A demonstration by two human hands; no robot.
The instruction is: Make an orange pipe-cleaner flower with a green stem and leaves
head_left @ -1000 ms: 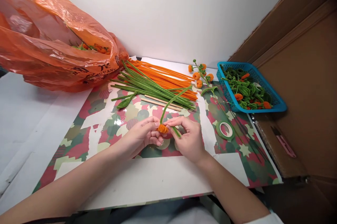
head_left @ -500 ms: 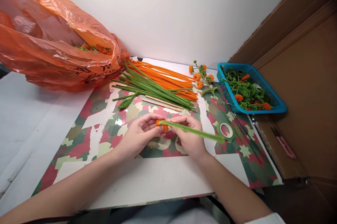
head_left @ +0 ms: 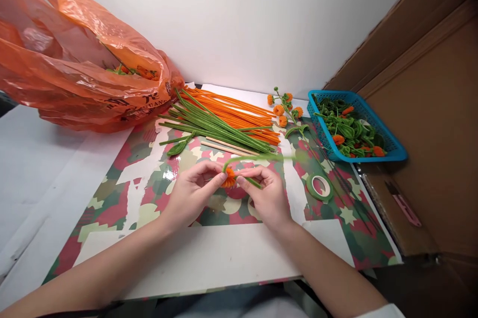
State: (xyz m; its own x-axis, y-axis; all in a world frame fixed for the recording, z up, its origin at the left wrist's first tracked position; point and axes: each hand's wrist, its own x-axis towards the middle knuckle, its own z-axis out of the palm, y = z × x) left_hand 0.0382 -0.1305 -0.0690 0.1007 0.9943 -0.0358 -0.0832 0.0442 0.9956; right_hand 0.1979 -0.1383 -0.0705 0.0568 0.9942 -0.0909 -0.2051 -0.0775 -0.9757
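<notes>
Over the near middle of the table, my left hand (head_left: pixel 196 191) is closed on a small orange pipe-cleaner flower (head_left: pixel 228 178), thumb and fingers pinching its left side. A green pipe cleaner (head_left: pixel 246 158) loops up from the flower; its long end trails to the right, smeared by motion. My right hand (head_left: pixel 269 196) pinches the short green end that comes out on the flower's right side. Beyond the hands lie bundles of green pipe cleaners (head_left: pixel 220 126) and orange pipe cleaners (head_left: pixel 231 103), a green leaf piece (head_left: pixel 178 147) and two thin wooden sticks (head_left: pixel 224 146).
An orange plastic bag (head_left: pixel 93 74) slumps at the back left. At the back right sit a blue basket (head_left: pixel 399 154) of green and orange pieces and a sprig of orange flowers (head_left: pixel 279 110). Green tape (head_left: pixel 309 188) and a pink cutter (head_left: pixel 406 210) lie right, near a cardboard wall (head_left: pixel 421 98).
The green pipe cleaner has swung upward into a loop above the flower. Its short end now shows in my right fingers. The flower has turned and shifted slightly left.
</notes>
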